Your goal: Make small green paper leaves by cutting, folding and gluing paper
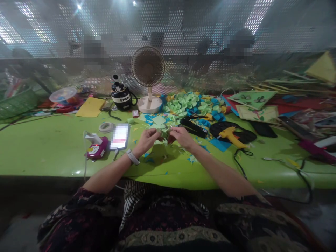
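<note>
Both my hands meet over the middle of the green table (47,147). My left hand (148,139), a white watch on its wrist, pinches one end of a small light green folded paper piece (164,133). My right hand (180,136) pinches the other end of the same piece. Under and around them lie green and blue paper scraps (193,159). Just behind my hands is a pile of folded green, blue and yellow paper shapes (189,103).
A phone (120,137), a pink device (96,148) with a white cable and a tape roll (106,126) lie to the left. A fan (148,75) and a black mug (121,97) stand behind. A yellow glue gun (232,136) lies right. Kites and sticks (253,99) fill the far right.
</note>
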The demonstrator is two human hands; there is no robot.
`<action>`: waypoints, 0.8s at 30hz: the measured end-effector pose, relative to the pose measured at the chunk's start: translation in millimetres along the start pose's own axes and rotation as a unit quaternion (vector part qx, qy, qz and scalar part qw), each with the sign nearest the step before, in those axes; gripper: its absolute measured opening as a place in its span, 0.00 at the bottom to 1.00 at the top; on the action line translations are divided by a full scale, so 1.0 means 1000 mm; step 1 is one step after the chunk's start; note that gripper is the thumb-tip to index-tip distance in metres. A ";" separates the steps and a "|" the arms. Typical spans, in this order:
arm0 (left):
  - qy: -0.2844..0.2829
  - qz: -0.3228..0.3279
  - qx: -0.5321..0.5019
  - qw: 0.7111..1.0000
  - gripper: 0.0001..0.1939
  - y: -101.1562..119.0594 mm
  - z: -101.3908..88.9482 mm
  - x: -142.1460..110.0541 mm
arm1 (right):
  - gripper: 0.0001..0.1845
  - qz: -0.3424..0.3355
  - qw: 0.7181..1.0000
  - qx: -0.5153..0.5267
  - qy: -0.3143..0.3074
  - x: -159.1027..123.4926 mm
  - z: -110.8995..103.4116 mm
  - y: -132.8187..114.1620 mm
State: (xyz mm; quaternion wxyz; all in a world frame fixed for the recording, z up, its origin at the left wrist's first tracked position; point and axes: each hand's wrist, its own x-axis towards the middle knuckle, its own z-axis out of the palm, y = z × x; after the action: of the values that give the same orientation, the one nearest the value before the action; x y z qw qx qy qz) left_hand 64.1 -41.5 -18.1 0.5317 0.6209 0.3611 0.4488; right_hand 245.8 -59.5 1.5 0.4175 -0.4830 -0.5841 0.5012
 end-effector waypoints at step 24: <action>-0.082 -0.007 0.005 0.997 0.09 0.002 -0.010 0.006 | 0.07 -0.042 0.998 -0.023 -0.042 0.002 -0.005 0.003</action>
State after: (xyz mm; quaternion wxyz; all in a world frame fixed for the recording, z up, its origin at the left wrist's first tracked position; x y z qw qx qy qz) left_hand 56.8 -33.1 -14.6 0.5595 0.6559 0.3229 0.3904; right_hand 250.1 -56.3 -0.4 0.4022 -0.4463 -0.6323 0.4891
